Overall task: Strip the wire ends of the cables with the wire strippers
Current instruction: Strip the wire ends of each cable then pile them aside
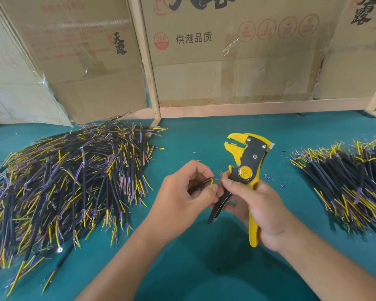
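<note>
My right hand [258, 205] grips the yellow and black wire strippers [246, 161] by the handles, jaws pointing up and apart. My left hand [182, 192] holds a short black cable [201, 183] whose yellow, blue and red wire ends stick out toward the right. The right thumb and forefinger pinch those wire tips just left of the strippers' pivot. The cable's far end is hidden inside the left hand.
A big heap of black cables [63, 181] with yellow, blue and purple wires covers the green table [193, 268] at left. A smaller heap [345, 181] lies at right. Cardboard boxes [226, 51] and a wooden frame [148, 68] stand behind. Small insulation bits [267, 177] dot the table.
</note>
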A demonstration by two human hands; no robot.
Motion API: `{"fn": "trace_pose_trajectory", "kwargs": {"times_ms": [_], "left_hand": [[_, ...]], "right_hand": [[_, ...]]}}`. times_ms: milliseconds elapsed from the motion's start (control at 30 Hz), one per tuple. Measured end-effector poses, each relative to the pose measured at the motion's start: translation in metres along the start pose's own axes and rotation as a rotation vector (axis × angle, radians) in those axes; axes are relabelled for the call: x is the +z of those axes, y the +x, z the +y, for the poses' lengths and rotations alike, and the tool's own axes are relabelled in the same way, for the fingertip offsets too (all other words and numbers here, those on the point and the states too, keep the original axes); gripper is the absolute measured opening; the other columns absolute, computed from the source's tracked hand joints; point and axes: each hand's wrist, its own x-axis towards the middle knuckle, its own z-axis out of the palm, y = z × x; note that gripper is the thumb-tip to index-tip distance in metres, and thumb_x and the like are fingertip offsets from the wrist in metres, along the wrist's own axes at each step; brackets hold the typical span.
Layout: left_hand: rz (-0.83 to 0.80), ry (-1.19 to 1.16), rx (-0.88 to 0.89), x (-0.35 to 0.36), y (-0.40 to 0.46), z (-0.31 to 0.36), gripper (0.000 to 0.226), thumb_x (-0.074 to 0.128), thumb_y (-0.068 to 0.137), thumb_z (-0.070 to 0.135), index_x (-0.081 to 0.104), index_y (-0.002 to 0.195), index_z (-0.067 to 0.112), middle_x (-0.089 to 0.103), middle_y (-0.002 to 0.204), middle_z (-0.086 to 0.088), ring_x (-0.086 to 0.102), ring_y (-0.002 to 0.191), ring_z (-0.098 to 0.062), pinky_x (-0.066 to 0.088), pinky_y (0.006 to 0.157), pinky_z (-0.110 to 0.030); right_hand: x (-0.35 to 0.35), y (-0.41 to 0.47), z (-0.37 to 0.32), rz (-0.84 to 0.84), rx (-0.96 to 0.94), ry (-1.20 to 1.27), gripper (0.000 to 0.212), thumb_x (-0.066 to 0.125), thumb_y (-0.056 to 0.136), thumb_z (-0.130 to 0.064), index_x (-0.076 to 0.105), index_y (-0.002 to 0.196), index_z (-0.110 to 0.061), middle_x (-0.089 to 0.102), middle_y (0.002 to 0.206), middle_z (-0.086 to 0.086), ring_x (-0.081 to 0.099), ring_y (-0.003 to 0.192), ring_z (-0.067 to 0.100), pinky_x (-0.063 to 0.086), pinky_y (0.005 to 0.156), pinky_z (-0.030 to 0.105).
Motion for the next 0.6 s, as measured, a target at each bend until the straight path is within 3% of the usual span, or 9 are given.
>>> {"fn": "trace_pose_trajectory", "kwargs": {"times_ms": [133,333,500,600], "left_hand": [[0.034,0.140,0.039,-0.0029,-0.0007,-0.0010,0.012,0.065,0.087,0.003,0.058,0.087,0.013,0.063,0.067,0.016,0.055,0.060,0.002,0.042,0.062,-0.008],[0.085,0.074,0.021,-0.0068,0.0036,-0.0007,0.005,0.064,0.087,0.018,0.061,0.087,0.022,0.061,0.077,-0.010,0.048,0.067,-0.012,0.041,0.062,-0.025],[0.098,-0.003,0.003,-0.0099,0.0067,-0.0015,0.004,0.063,0.085,0.023,0.062,0.089,0.023,0.060,0.074,0.013,0.050,0.070,-0.009,0.042,0.065,-0.023],[0.068,-0.016,0.024,-0.0091,0.0057,-0.0013,0.005,0.063,0.085,0.023,0.061,0.089,0.021,0.061,0.075,0.015,0.052,0.071,-0.005,0.044,0.067,-0.018]], "right_hand": [[-0.0017,0.0017,0.0004,-0.003,0.018,-0.001,0.010,0.067,0.086,-0.020,0.071,0.086,-0.011,0.062,0.077,0.015,0.064,0.073,0.028,0.059,0.076,0.046],[-0.0033,0.0029,-0.0016,0.002,0.085,0.055,0.015,0.066,0.084,-0.022,0.067,0.085,-0.008,0.058,0.076,0.016,0.061,0.071,0.031,0.058,0.073,0.048],[0.0006,-0.0008,-0.0034,-0.068,0.140,0.132,0.023,0.067,0.084,-0.026,0.064,0.087,-0.004,0.054,0.075,0.016,0.057,0.069,0.031,0.058,0.079,0.051],[0.0047,-0.0020,-0.0017,-0.067,0.150,0.175,0.029,0.070,0.082,-0.033,0.063,0.088,-0.005,0.053,0.075,0.015,0.057,0.070,0.030,0.057,0.077,0.050]]}}
